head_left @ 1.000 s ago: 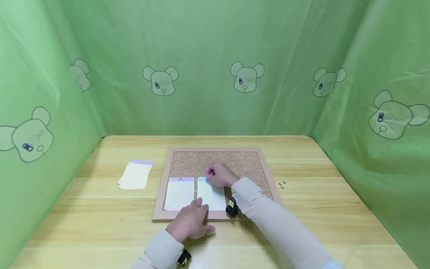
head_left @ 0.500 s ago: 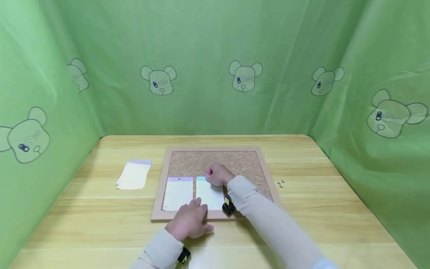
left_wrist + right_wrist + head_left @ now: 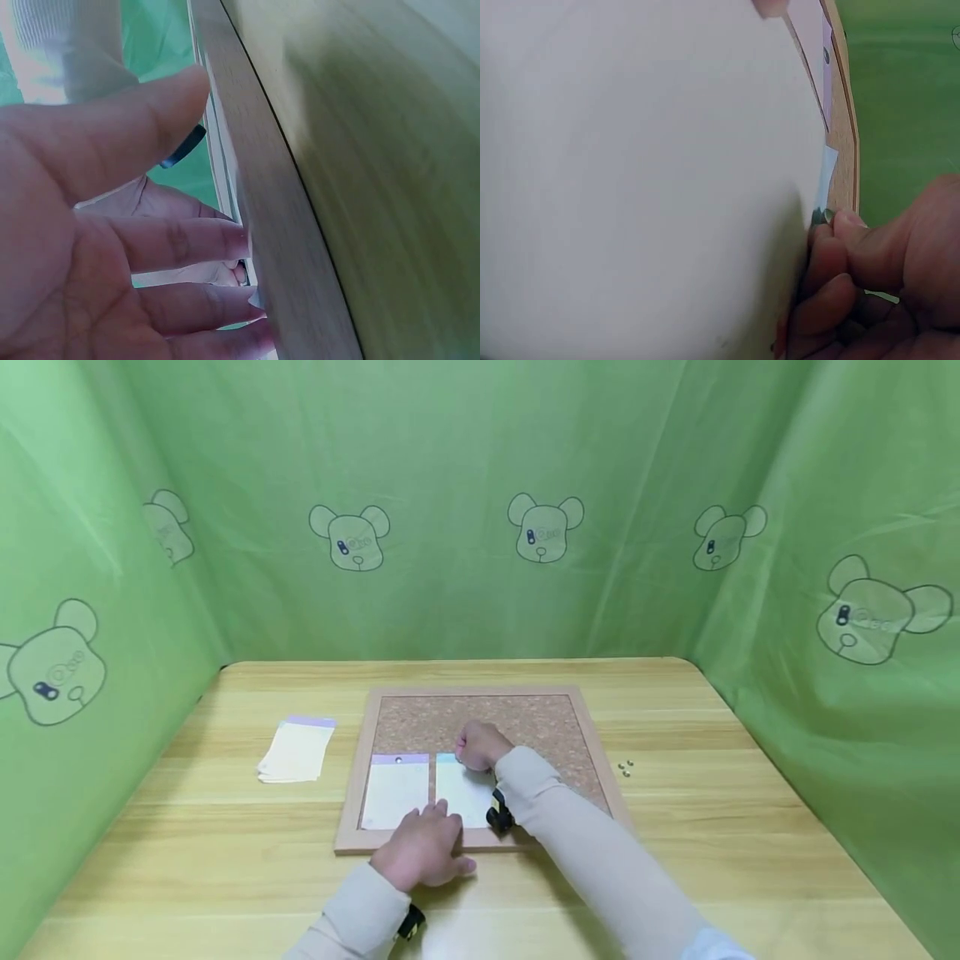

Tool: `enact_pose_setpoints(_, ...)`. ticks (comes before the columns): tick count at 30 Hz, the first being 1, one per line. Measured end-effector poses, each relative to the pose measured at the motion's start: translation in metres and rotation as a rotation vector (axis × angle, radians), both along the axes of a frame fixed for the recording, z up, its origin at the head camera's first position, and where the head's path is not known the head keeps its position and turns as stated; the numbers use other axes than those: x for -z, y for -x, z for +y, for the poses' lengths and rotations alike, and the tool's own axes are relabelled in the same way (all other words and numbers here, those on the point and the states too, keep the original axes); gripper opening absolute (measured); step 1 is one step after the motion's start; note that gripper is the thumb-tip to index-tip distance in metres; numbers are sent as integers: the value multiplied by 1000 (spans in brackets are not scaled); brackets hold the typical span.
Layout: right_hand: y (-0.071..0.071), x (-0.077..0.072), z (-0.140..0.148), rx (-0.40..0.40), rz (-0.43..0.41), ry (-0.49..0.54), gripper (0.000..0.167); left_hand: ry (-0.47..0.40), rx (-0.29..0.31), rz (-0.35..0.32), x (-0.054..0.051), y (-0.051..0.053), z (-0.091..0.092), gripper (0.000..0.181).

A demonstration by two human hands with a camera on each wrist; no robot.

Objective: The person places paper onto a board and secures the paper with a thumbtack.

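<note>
The framed cork board [image 3: 362,727] lies on the table, bearing a purple-topped sheet [image 3: 396,793] with a round tack [image 3: 398,760] at its top. Beside it is a blue-topped sheet [image 3: 463,789]. My right hand [image 3: 482,746] is at that sheet's top edge; in the right wrist view its thumb and index finger pinch a small metal tack [image 3: 827,216] against the blue strip. With fingers extended, my left hand [image 3: 426,850] rests at the board's front edge, its fingertips on the lower ends of the sheets. The left wrist view shows that hand's palm [image 3: 67,270] beside the wooden frame [image 3: 277,225].
A fanned stack of sheets [image 3: 297,753] lies left of the board on the wooden table [image 3: 712,827]. Several small tacks [image 3: 626,773] sit to the board's right. Green curtains [image 3: 450,610] with bear drawings stand behind and at both sides.
The head view has shifted slightly, moving the scene a little to the left. My right wrist has swung somewhat leftward, with its fingers still at the sheet's top. The left hand stays in place.
</note>
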State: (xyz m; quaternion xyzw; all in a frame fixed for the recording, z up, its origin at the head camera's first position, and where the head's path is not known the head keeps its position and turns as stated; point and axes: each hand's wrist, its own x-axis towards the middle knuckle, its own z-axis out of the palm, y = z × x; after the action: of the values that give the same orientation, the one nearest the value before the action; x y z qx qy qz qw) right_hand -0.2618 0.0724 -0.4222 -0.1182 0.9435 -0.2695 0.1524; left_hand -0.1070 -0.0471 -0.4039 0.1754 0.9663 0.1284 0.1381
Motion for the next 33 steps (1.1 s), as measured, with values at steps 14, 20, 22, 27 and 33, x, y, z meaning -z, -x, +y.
enact_pose_setpoints(14,-5,-8,-6,73,0,-50,40,0,1,-2,1,0,0,53)
enact_pose_setpoints(20,-9,-12,-5,92,-18,-54,40,-12,8,-1,-1,-2,-1,49)
enact_pose_setpoints(22,-8,-10,-4,102,-29,-46,39,-19,6,-3,-1,-2,-1,48)
enact_pose_setpoints(27,-7,-6,-3,100,-19,-29,35,-33,-7,-11,1,-3,0,49)
enact_pose_setpoints(33,-10,-5,-1,120,-2,-19,34,-33,-1,-21,2,-4,1,55)
